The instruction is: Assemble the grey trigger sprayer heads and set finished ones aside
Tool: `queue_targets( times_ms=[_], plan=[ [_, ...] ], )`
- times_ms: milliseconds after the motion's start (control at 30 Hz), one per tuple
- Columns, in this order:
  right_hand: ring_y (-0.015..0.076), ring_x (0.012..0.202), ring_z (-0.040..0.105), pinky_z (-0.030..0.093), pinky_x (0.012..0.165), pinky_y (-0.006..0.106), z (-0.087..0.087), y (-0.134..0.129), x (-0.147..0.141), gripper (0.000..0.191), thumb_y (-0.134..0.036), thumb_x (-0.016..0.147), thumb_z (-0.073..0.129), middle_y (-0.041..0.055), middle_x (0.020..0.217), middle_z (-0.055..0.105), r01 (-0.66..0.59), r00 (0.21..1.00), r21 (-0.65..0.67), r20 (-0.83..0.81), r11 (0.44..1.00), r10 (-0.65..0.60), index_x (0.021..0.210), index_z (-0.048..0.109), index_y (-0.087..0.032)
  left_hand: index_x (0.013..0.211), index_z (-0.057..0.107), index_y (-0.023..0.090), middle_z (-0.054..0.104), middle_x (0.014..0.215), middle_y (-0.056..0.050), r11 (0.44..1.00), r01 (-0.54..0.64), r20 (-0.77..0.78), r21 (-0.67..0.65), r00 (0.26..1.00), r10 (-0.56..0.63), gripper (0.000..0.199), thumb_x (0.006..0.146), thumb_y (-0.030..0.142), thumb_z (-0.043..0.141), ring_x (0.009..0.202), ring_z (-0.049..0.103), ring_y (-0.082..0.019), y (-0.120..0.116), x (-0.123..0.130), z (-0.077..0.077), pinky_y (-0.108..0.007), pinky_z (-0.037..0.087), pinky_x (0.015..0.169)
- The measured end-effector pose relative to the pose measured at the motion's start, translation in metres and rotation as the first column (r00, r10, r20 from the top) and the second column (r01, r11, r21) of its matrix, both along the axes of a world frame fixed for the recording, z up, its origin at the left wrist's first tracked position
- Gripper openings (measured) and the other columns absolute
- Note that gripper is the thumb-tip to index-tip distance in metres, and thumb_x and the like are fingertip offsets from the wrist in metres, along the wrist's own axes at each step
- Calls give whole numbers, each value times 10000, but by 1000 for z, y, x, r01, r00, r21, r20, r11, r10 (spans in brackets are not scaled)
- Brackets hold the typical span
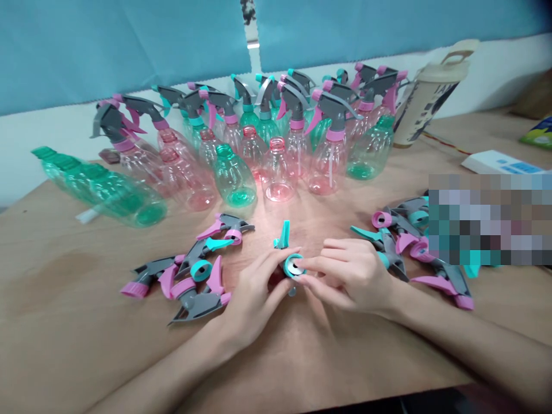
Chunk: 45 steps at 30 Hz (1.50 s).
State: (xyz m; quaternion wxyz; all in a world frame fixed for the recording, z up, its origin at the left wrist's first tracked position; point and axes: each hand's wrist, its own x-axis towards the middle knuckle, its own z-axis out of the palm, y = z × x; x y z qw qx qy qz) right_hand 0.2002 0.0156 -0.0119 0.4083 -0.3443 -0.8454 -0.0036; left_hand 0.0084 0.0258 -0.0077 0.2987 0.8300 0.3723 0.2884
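Near the middle of the table, my left hand (255, 290) is closed around a trigger sprayer head (282, 236) with a teal trigger. Its teal collar (288, 275) faces up toward me, and a white washer (294, 265) with a dark centre shows inside. My right hand (351, 276) is also closed at the collar: the index fingertip rests on the washer, the thumb is at the rim, and the other fingers are curled. Most of the sprayer head's grey body is hidden by my left hand.
Loose pink and teal sprayer heads lie in a left pile (190, 276) and a right pile (448, 276). Behind stand several bottles, some capped with sprayers, others uncapped like this green bottle (235, 178). Green bottles (103, 187) lean at left; a tall cup (426, 103) stands at right.
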Motion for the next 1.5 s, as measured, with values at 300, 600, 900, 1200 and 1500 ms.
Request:
queue_targets(
  times_ms=[300, 600, 900, 1200, 1500],
  plan=[
    [107, 465, 474, 333, 463, 261, 4, -3, 0, 188, -289, 864, 573, -8, 531, 588, -75, 995, -25, -61, 997, 73, 797, 662, -137, 1195, 518, 205, 628, 1091, -53, 1000, 13, 0, 6, 1000, -13, 344, 863, 121, 544, 948, 608, -188, 0, -2, 1, -309, 495, 842],
    [85, 458, 444, 316, 454, 232, 2, -1, 0, 226, -275, 889, 547, -20, 512, 545, -85, 991, -70, -107, 994, 77, 747, 650, -133, 1191, 527, 204, 627, 1052, -38, 1000, 1, -4, -27, 1000, -1, 341, 865, 111, 553, 906, 601, -171, -1, -1, 0, -285, 488, 823],
    [45, 403, 447, 349, 446, 176, -3, -4, -3, 74, -151, 841, 564, -44, 521, 562, -57, 977, -210, -214, 976, 11, 870, 628, -127, 1154, 541, 213, 617, 1027, -8, 1000, 9, 15, -27, 1000, -9, 318, 858, 102, 578, 847, 584, -138, -1, 0, 2, -243, 478, 780],
    [47, 423, 416, 335, 471, 186, -1, -1, -1, 144, -131, 783, 579, -85, 503, 473, -79, 986, -302, -166, 950, 29, 925, 603, -124, 1137, 543, 225, 614, 1003, 4, 999, 20, 4, -43, 1000, -20, 319, 851, 90, 581, 816, 578, -134, -1, -1, -1, -235, 471, 761],
    [58, 423, 386, 287, 455, 209, 11, -2, 3, 150, -174, 775, 545, -96, 506, 423, -27, 1000, -354, -2, 935, 29, 915, 574, -127, 1145, 527, 202, 616, 966, -16, 999, 32, -49, 34, 998, -31, 313, 852, 101, 574, 814, 593, -151, 0, 0, -1, -256, 490, 748]
  ],
)
